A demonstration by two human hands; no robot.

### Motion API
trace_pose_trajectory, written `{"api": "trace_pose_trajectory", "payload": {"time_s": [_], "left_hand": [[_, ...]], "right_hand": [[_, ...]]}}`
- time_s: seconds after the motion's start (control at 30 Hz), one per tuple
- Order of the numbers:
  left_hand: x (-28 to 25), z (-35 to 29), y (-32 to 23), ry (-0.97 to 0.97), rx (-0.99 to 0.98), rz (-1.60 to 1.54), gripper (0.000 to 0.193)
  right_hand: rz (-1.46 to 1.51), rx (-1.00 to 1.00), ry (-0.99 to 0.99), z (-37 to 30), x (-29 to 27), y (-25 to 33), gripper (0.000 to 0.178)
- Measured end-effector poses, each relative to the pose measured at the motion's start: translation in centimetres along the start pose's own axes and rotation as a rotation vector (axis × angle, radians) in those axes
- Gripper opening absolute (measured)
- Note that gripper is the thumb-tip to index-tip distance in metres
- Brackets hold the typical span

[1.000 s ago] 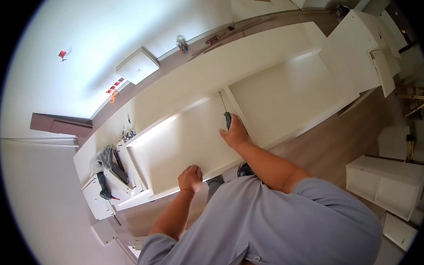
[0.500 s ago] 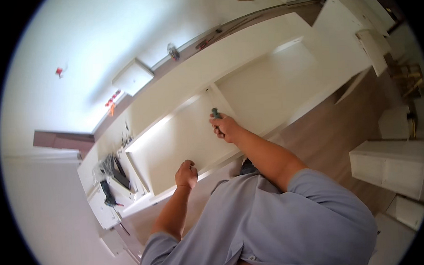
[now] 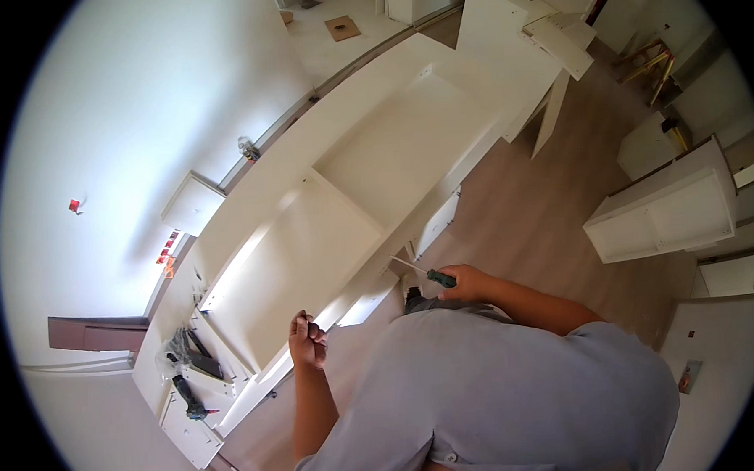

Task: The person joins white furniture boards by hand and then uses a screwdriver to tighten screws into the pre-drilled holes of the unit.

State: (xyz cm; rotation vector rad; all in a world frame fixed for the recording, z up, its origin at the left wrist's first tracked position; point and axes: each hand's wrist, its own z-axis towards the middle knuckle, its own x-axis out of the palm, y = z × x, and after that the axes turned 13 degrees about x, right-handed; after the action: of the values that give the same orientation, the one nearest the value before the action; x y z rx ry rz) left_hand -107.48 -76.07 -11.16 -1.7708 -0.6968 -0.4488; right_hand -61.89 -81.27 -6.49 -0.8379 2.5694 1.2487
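Right hand (image 3: 465, 284) is withdrawing from the long white board cabinet (image 3: 277, 261).
It is gripping a green-handled metal screwdriver (image 3: 442, 278); left hand (image 3: 307, 344) is curling near the cabinet, contents unclear.

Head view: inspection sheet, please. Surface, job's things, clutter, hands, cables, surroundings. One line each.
Surface: white cabinet, open side up, split by a divider.
Job's things: green-handled screwdriver, shaft pointing toward the cabinet.
Clutter: dark tool and clear plastic bag at the cabinet's left end.
Hands: right hand grips the screwdriver; left hand has curled fingers, contents unclear.
Cables: orange strand, apparently wire, by the wall.
Surroundings: wood-toned floor; another white unit at right; brown panels at left.
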Motion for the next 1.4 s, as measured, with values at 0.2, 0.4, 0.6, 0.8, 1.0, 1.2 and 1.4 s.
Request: {"api": "trace_pose_trajectory", "payload": {"time_s": [0.2,0.4,0.6,0.8,1.0,1.2,1.4], "left_hand": [[4.2,-4.4,4.0,0.034,-0.178,-0.105,0.021],[10.8,-3.9,3.9,0.113,-0.194,-0.042,0.015],[18.6,-0.8,6.1,0.123,-0.173,0.018,0.022],[28.2,5.6,12.6,0.024,-0.042,0.044,0.026],[37.8,12.0,18.2,0.025,0.008,0.193,0.029],[45.3,15.5,20.5,-0.056,0.134,0.242,0.026],[49.6,19.2,20.6,-0.096,0.110,0.184,0.028]], "right_hand": [[-0.327,-0.179,-0.007,-2.4,-1.3,4.1,0.060],[-0.611,-0.309,0.066,-1.9,-4.7,10.9,0.057],[-0.720,-0.328,0.115,0.6,-11.3,11.1,0.055],[-0.693,-0.391,0.096,6.7,-22.1,7.4,0.054],[-0.669,-0.372,0.173,11.3,-34.4,5.2,0.054],[-0.459,-0.385,0.139,13.9,-39.7,2.7,0.053],[-0.358,-0.374,-0.010,14.8,-41.3,2.8,0.037]]}}
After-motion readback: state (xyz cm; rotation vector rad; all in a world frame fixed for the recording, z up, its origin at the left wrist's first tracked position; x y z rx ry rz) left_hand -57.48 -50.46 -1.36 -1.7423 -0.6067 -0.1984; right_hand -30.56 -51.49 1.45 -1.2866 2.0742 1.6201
